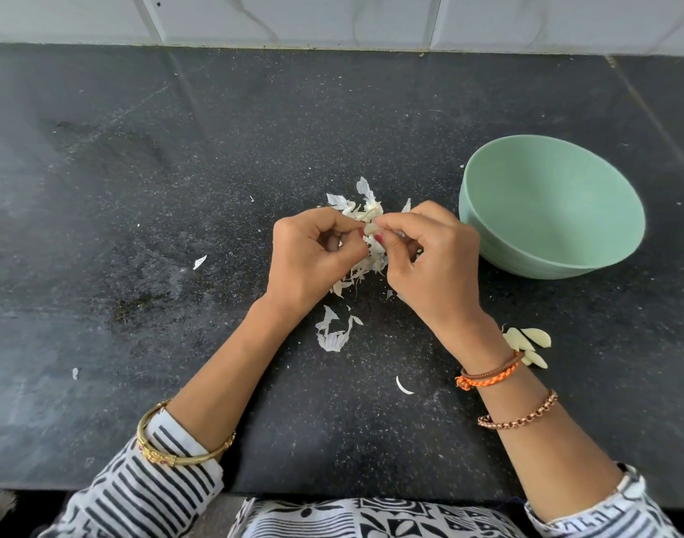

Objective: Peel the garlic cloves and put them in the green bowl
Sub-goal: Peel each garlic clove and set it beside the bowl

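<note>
A small garlic clove is pinched between the fingertips of both hands above a heap of white skins. My left hand curls round it from the left, and my right hand pinches it from the right. The green bowl stands just right of my right hand and looks empty inside. Several peeled cloves lie on the counter beside my right wrist, partly hidden by it.
The dark speckled counter carries loose skin flakes: a larger piece near my left wrist, a curl in front, a bit to the left. A white tiled wall runs along the back.
</note>
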`<state>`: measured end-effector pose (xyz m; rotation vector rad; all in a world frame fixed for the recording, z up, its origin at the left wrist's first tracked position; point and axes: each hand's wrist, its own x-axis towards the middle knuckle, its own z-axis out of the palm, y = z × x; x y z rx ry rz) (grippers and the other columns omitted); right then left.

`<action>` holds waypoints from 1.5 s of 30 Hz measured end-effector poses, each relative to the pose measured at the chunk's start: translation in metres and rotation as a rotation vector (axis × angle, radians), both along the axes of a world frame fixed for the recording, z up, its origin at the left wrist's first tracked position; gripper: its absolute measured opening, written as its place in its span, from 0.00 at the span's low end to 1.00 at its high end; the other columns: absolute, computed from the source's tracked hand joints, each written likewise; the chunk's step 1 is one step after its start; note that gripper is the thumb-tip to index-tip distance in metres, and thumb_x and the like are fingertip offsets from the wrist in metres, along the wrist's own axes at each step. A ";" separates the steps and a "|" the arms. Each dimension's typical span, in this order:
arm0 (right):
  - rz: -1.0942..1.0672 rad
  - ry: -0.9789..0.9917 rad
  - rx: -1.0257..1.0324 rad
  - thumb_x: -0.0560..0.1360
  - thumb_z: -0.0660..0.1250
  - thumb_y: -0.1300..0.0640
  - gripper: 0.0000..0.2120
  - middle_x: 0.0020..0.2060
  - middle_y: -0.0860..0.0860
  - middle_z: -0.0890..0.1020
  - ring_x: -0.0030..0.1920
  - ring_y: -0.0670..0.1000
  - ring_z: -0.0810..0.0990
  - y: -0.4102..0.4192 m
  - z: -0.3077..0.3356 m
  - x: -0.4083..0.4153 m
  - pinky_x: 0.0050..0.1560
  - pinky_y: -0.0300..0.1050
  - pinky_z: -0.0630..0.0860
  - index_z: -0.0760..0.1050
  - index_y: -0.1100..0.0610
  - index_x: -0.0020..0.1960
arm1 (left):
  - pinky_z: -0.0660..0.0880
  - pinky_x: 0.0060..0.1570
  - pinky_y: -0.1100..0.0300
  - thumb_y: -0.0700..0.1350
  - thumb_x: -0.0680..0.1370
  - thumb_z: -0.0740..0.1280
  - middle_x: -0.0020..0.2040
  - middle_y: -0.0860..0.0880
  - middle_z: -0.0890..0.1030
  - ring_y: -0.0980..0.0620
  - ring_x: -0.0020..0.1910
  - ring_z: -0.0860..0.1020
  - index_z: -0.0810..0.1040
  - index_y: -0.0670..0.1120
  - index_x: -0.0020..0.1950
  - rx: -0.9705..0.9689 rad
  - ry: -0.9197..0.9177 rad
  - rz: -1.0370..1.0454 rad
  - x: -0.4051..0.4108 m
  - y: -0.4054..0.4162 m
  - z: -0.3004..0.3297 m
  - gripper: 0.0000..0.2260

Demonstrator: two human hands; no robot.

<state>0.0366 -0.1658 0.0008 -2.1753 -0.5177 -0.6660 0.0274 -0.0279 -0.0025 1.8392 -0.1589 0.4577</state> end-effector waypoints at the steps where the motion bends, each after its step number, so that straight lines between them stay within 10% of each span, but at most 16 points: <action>1: 0.005 -0.004 0.010 0.69 0.69 0.67 0.05 0.33 0.55 0.79 0.29 0.45 0.72 0.000 0.000 0.000 0.30 0.35 0.68 0.82 0.61 0.43 | 0.63 0.27 0.72 0.46 0.66 0.66 0.23 0.59 0.72 0.62 0.24 0.65 0.78 0.54 0.35 -0.030 0.014 -0.006 0.000 0.000 0.000 0.03; 7: 0.098 0.111 0.132 0.70 0.69 0.64 0.06 0.35 0.51 0.81 0.33 0.45 0.78 0.001 0.006 -0.001 0.30 0.34 0.74 0.83 0.59 0.45 | 0.63 0.25 0.72 0.44 0.64 0.67 0.23 0.60 0.74 0.63 0.22 0.67 0.77 0.48 0.32 -0.204 0.067 -0.059 0.000 -0.001 0.006 0.01; 13: 0.302 0.455 0.703 0.73 0.66 0.70 0.11 0.31 0.43 0.82 0.31 0.40 0.78 0.002 0.020 -0.006 0.32 0.32 0.73 0.79 0.56 0.47 | 0.63 0.23 0.68 0.36 0.66 0.64 0.24 0.57 0.75 0.62 0.23 0.66 0.74 0.43 0.30 -0.398 0.092 0.008 0.007 0.011 0.008 0.05; 18: 0.166 0.363 0.530 0.72 0.69 0.67 0.10 0.38 0.51 0.82 0.36 0.42 0.80 0.004 0.014 -0.004 0.37 0.35 0.77 0.79 0.57 0.51 | 0.59 0.25 0.66 0.46 0.71 0.63 0.21 0.54 0.67 0.61 0.23 0.61 0.68 0.45 0.25 -0.130 0.003 -0.103 0.000 0.004 0.002 0.15; 27: 0.045 0.197 0.270 0.71 0.69 0.64 0.07 0.39 0.50 0.81 0.37 0.46 0.79 0.001 0.008 -0.001 0.35 0.34 0.77 0.82 0.59 0.48 | 0.72 0.34 0.56 0.48 0.72 0.68 0.40 0.53 0.83 0.54 0.36 0.76 0.83 0.47 0.47 -0.109 0.072 -0.192 0.002 0.005 0.000 0.08; 36: 0.076 0.138 0.170 0.69 0.69 0.65 0.07 0.37 0.46 0.78 0.33 0.42 0.76 -0.003 0.010 0.002 0.32 0.29 0.71 0.83 0.60 0.45 | 0.65 0.29 0.70 0.41 0.72 0.68 0.30 0.60 0.80 0.62 0.28 0.72 0.80 0.52 0.37 -0.044 0.091 -0.213 0.001 0.007 0.006 0.07; 42: 0.104 0.087 0.121 0.68 0.69 0.66 0.06 0.37 0.46 0.78 0.38 0.45 0.77 -0.001 0.006 0.001 0.34 0.31 0.74 0.83 0.61 0.44 | 0.61 0.24 0.59 0.44 0.66 0.66 0.26 0.38 0.76 0.48 0.25 0.66 0.79 0.47 0.31 -0.133 0.077 -0.214 0.002 0.006 0.005 0.05; 45: 0.165 0.163 0.198 0.69 0.69 0.66 0.07 0.37 0.46 0.79 0.37 0.44 0.79 0.000 0.011 0.000 0.33 0.32 0.75 0.83 0.60 0.46 | 0.61 0.25 0.68 0.44 0.65 0.65 0.24 0.51 0.76 0.59 0.23 0.66 0.78 0.46 0.29 -0.179 0.105 -0.209 0.001 0.006 0.006 0.06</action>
